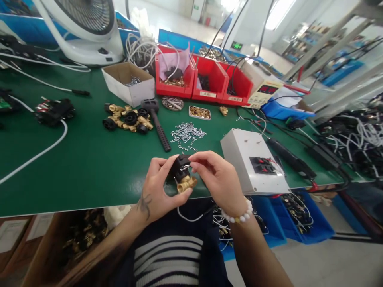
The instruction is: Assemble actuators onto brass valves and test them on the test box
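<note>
The left hand point(161, 185) is clamped round a black-and-brass assembly point(181, 172), fingers along its black upper part and thumb beside the brass lower end. The right hand point(217, 179) meets it from the other side, thumb and forefinger pinched on a thin metal clip point(184, 168) that lies against the black part. So both hands are together on the one piece, which sits between them over the near edge of the green bench point(119, 167). A bracelet point(239, 217) of pale beads circles the right wrist.

Just beyond the fingertips lies a loose heap of metal clips point(188, 132) (much like the pinched one, with the same bent-wire shape). Ahead of the left hand rests a black hammer point(160, 129), its handle pointing back toward the hands, and on the hammer's far left side is a cluster of brass fittings point(128, 119), several with black caps. Right beside the right hand stands a grey box point(239, 159) with black switches point(263, 165) on its face.

Farther ahead of both hands, red bins point(206, 95) stand in a row, with an open carton point(140, 93) to their left. A white fan point(86, 24) stands beyond the carton, well apart from the left hand.
</note>
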`<state>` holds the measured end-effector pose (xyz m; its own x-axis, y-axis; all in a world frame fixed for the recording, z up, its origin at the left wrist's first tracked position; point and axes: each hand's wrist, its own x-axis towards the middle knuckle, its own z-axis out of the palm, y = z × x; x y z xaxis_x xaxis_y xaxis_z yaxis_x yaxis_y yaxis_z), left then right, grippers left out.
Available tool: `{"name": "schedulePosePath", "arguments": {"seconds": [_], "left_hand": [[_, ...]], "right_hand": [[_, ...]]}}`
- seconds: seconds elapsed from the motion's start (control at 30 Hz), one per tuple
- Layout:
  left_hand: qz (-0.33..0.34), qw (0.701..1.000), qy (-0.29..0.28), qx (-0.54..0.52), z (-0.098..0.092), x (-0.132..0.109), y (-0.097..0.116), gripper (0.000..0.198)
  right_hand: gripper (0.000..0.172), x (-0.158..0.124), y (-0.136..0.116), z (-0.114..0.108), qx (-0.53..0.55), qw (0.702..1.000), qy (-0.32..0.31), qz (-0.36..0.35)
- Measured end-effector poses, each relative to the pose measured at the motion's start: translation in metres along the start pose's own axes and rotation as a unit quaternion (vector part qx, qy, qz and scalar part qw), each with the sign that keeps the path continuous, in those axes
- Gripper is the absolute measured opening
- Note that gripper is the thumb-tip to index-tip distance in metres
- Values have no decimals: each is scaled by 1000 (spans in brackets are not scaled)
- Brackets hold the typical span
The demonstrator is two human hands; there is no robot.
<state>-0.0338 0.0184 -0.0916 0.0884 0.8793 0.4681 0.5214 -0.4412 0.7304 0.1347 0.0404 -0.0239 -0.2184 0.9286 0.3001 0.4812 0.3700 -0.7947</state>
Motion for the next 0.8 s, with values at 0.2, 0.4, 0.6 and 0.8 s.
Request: {"name": "schedulePosePath", "arguments": {"seconds": [0.2,0.4,0.6,0.8], "left_hand": [[0,1000,2,-16,2,0,0,67],[8,1000,-4,-18,1,1,0,67],[14,1000,-12,-8,1,1,1,68],[6,1000,-13,-14,1,1,0,69]], "right_hand": [[15,1,-7,1,-86,995,-20,-52],[17,2,-6,0,-103,991,-30,-78],[21,0,-7,-1,-136,983,-45,-114],[20,1,-8,0,-121,987,-42,-96]]}}
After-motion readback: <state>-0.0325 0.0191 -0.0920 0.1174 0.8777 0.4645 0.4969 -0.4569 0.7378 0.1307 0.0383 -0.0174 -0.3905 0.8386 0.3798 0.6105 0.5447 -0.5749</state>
